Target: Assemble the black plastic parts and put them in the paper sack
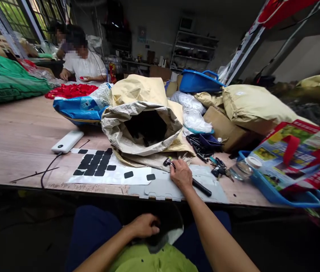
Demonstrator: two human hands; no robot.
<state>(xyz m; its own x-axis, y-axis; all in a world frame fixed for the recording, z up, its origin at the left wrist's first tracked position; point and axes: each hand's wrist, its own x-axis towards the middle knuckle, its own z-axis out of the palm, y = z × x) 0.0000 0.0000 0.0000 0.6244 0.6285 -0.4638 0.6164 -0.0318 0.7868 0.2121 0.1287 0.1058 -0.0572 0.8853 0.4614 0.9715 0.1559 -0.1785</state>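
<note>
Crinkled tan paper sack (139, 88), mouth toward the wearer, contents dark. An open dark-mouthed bag (176, 234) lies in the lap; at it, the left hand (146, 225) has curled fingers, any grip indiscernible. The right hand (181, 173), forearm extended, pinches a small dark shiny piece (167, 162) just before the sack; a black cylindrical rod (202, 187) projects beside its wrist. Open wooden tabletop (15, 151) extends left; its front edge passes beneath the right forearm.

That wood-look worktop (20, 121) is pretty packed: open sack (113, 128), white power bank (68, 141), white paper sheet (120, 180), grey board (161, 188), blue tray (283, 196).
</note>
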